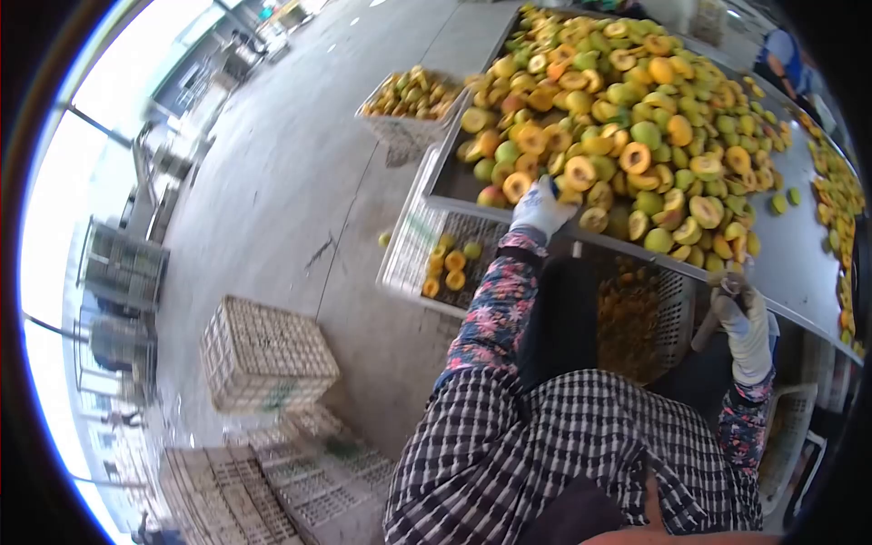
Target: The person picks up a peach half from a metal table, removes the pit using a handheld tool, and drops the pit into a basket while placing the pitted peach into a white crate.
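Observation:
Halved yellow peaches, many showing orange flesh and pit hollows, lie heaped on a metal table in front of me. My left hand, in a white glove, reaches over the table's near edge, its fingers and thumb closed around a peach half at the edge of the heap. Near the table edge on the right, my right hand, also gloved, is raised with curled fingers. They pinch a small thing with a roundish end, which I cannot make out.
Below the table edge stands a crate with orange-brown pieces. Left of it, another crate holds a few peach halves. A full fruit crate stands beyond. Pale crates sit on the floor. A person is across the table.

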### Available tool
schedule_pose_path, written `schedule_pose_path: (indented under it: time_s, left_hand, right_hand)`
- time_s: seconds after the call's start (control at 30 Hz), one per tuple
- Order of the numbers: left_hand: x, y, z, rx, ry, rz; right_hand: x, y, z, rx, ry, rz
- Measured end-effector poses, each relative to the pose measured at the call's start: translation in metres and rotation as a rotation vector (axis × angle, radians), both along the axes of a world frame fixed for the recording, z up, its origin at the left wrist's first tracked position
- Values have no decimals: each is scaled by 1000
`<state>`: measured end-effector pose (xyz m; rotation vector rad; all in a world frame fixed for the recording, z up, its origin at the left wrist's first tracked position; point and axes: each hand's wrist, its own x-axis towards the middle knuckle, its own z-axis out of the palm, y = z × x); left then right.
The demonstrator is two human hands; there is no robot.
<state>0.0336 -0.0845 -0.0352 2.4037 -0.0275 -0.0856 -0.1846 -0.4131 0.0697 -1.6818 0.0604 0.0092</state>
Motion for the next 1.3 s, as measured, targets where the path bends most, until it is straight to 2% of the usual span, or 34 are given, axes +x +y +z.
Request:
schedule_pose_path:
  time_s: [0.03,0.1,0.13,0.17,0.23,0.27,0.33,0.37,0.47,0.5,0.57,0.6,0.67,0.73,0.83,0.97,1.0,1.03,1.07,1.13,1.17,1.27,1.3]
  left_hand:
    - [-2,1,-2,-155,-77,82]
    - [-8,8,-3,-620,-21,134]
    - [-8,7,-19,-930,-95,153]
    - [-14,13,-20,-1255,-58,130]
    - [-38,32,-15,-1564,56,168]
    - [-47,43,-15,-1596,31,141]
    - [-58,69,-22,-1582,10,192]
    - [-62,82,-34,-1570,-15,231]
    - [-83,111,-30,-1604,16,371]
    - [-86,122,-41,-1601,12,472]
    - [-90,139,-58,-1682,64,509]
    - [-95,138,-56,-1667,23,430]
    - [-99,132,-38,-1868,73,373]
    - [-102,117,-20,-2021,123,313]
    - [-97,91,-11,-2093,315,-30]
    - [-98,28,15,-2028,463,-74]
    - [-98,9,19,-2080,469,-78]
    - [-99,-7,23,-2127,474,-77]
    - [-104,-18,30,-2090,537,-271]
    - [-108,-40,34,-2028,554,-309]
    - [-110,-49,35,-1999,551,-312]
    - [-117,-71,39,-2064,642,-382]
    - [-119,-76,40,-1918,515,-403]
  right_hand:
    - [-5,9,5,99,-20,20]
    - [-14,23,25,301,-66,29]
    - [-14,23,25,512,-81,74]
    - [-15,17,25,639,-133,116]
    - [-19,8,37,866,-279,291]
    - [-22,6,46,936,-336,381]
    - [-7,14,90,1186,-114,698]
    - [-7,25,105,1203,-118,744]
    - [-15,57,126,1175,-166,803]
    - [-20,65,129,1165,-178,819]
    - [-25,79,131,1151,-198,815]
    - [-26,83,132,1140,-205,807]
    - [-27,92,132,1111,-219,786]
    - [-28,97,132,1063,-228,752]
    - [-27,101,124,927,-238,619]
    - [-2,106,76,592,-102,221]
    - [12,99,51,508,-62,270]
    - [14,97,45,304,95,265]
    - [20,95,6,249,-36,273]
    - [27,99,-13,-247,-272,159]
    - [29,96,-27,-409,-420,115]
    - [23,88,-30,-687,-383,51]
    - [21,89,-27,-717,-348,43]
